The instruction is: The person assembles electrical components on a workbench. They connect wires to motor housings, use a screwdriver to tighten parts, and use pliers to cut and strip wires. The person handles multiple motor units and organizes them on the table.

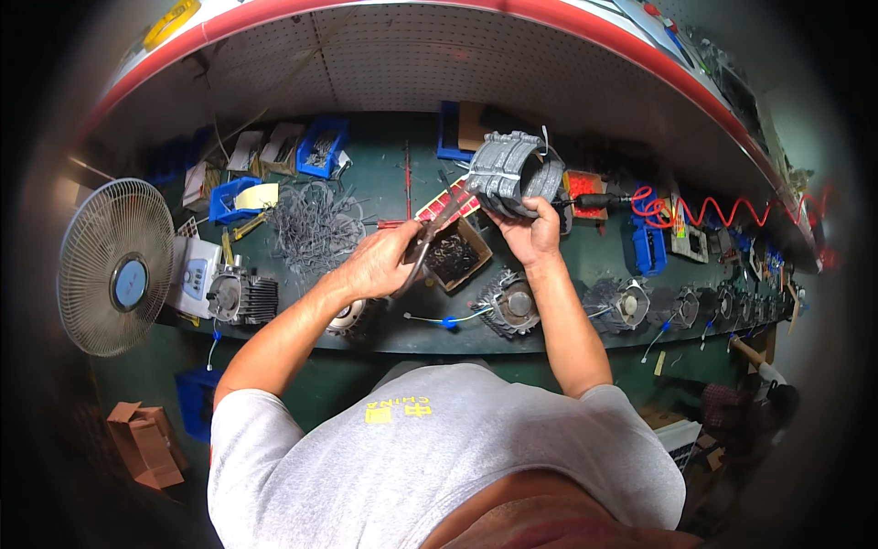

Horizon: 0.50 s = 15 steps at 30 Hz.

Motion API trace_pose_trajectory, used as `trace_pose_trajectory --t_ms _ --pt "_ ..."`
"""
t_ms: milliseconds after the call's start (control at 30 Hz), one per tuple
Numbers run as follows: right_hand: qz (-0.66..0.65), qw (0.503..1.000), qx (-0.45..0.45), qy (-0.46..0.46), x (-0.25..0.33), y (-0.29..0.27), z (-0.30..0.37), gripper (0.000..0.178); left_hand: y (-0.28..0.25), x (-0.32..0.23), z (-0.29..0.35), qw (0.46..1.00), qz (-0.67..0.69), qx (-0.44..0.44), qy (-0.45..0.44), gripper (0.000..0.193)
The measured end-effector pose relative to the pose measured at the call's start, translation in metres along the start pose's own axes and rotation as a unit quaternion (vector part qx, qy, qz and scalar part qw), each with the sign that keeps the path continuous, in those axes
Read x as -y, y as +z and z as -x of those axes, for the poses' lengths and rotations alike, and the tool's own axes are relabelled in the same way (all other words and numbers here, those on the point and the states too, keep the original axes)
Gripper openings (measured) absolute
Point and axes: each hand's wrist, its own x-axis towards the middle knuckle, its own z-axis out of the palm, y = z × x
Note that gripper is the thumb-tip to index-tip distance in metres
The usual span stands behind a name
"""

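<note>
Head view: the right hand (530, 236) grips the grey ribbed housing (498, 165) from its lower right edge, thumb up by the round opening, the other fingers mostly hidden behind or below; the housing sits just beyond the fingertips, raised above the green bench (380, 146), with most of its body extending up and to the left of the grip. The left hand (380, 260) is closed around a dark long-handled tool (428, 240), which slants up and right toward the housing's lower left side; whether its tip touches the housing cannot be told, nor how far its handles are squeezed. Below and between the hands: an open cardboard box (483, 259) of small dark parts, with a red-patterned sheet (445, 200) just beyond it. A finned motor part (517, 304) lies beside the right forearm; a heap of grey strips (315, 224) lies beyond the left forearm
</note>
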Motion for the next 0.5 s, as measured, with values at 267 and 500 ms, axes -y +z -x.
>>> trace_pose_trajectory --t_ms 267,500 --pt "0.025 0.999 0.011 -0.022 0.006 0.012 0.011 0.042 -0.005 -0.015 0.004 0.996 -0.081 -0.018 -0.020 0.036" --pt "0.085 0.993 0.005 -0.077 0.012 -0.020 0.010 0.040 -0.014 -0.028 0.008 0.994 -0.102 0.003 -0.039 0.037"
